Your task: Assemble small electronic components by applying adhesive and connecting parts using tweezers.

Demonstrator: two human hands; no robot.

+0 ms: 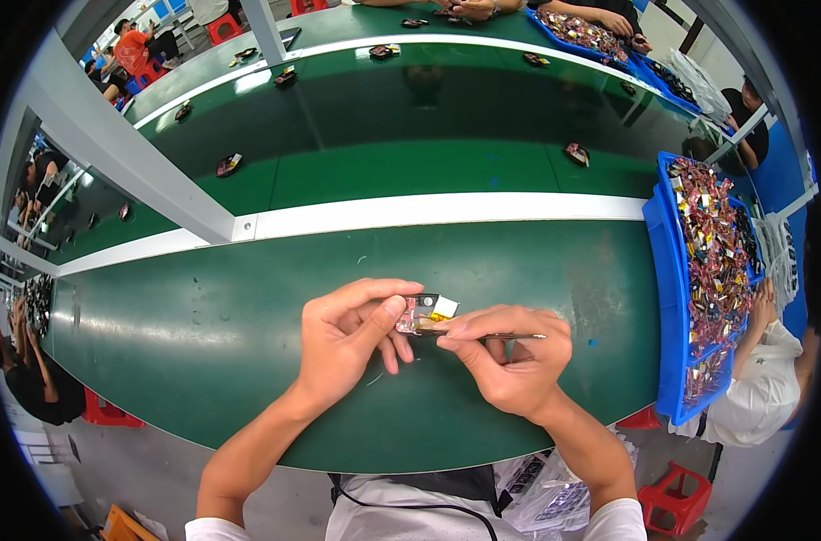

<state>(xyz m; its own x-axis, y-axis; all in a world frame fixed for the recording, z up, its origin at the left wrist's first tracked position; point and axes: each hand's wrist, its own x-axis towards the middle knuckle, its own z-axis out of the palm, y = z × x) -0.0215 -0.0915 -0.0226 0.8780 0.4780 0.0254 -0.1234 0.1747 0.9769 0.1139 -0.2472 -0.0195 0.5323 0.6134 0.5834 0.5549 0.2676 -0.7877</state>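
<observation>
Over the green worktop, my left hand pinches a small black device housing between thumb and fingers. Inside it shows a reddish circuit board, and a white piece with yellow tape sits at its right side. My right hand is closed around slim dark tweezers, held nearly level. Their tips reach the housing's lower right edge, partly hidden by my fingers, so I cannot tell whether they grip anything.
A blue bin heaped with small circuit boards stands at the right. Beyond a white rail runs a dark green belt bearing several scattered housings. A grey metal post rises at the left. Co-workers sit at both sides and across.
</observation>
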